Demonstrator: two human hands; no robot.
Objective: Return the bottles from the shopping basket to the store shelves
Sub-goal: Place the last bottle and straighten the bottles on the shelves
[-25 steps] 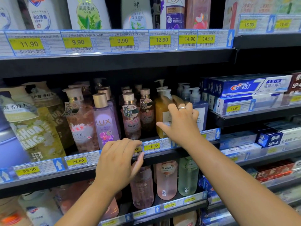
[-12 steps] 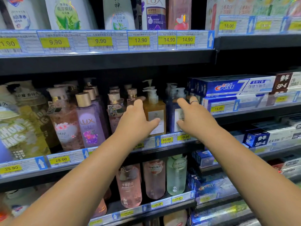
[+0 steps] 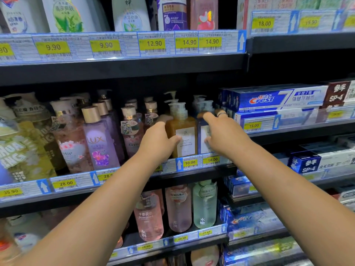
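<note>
Both forearms reach up from the bottom of the frame towards its centre. A second ago the left hand (image 3: pixel 157 143) was down at the price rail (image 3: pixel 190 163). Now it is up on the amber bottle (image 3: pixel 184 129), fingers round the side and thumb on the label, as it was half a second ago. The right hand's (image 3: pixel 225 136) grip wraps the blue bottle (image 3: pixel 200 135) just beside it.

Both bottles stand upright on the middle shelf (image 3: pixel 192 175) behind the rail, so this return looks nearly done, with only squaring up left. The basket is out of view.

Room is tight. The rail's lip runs in front, a pink bottle (image 3: pixel 132 135) stands close at centre-left, and toothpaste boxes (image 3: pixel 269 98) stand close on the right. More pump bottles fill the rows behind. The upper shelf (image 3: pixel 123 68) leaves a dark gap above the pump heads.
</note>
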